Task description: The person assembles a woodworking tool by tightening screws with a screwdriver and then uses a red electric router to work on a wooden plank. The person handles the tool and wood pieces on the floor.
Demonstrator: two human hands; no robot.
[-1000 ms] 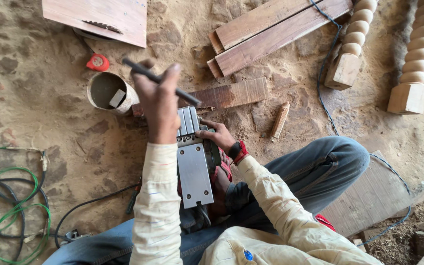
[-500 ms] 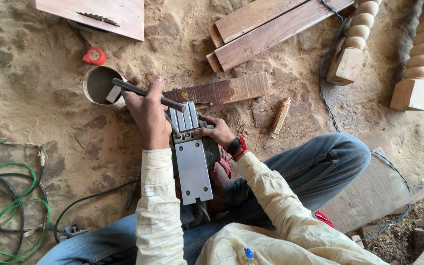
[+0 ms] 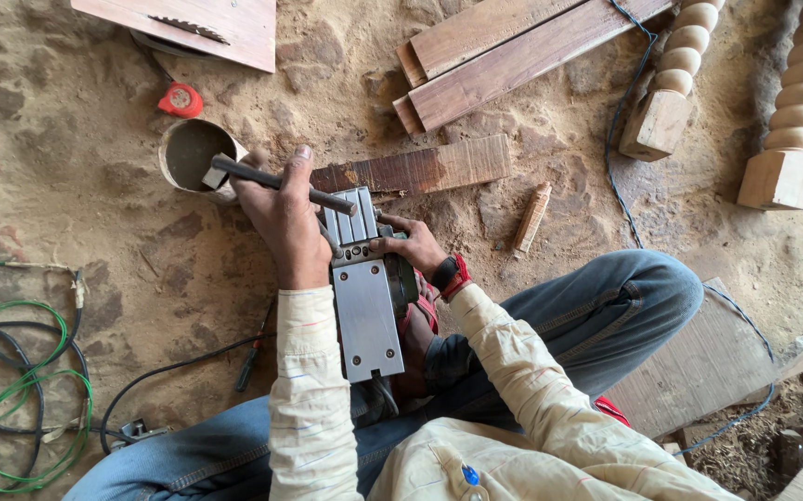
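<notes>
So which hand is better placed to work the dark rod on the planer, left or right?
Left. The left hand grips the dark rod just above the planer at its front end. The right hand is busy holding the planer's side, probably steadying it.

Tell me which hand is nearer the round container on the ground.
Left. The left hand, holding a dark metal rod, sits right beside the round container; the right hand grips the power tool, farther away.

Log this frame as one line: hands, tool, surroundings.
left hand: grips dark rod over planer | right hand: steadies planer | nearby: cup, plank
</notes>
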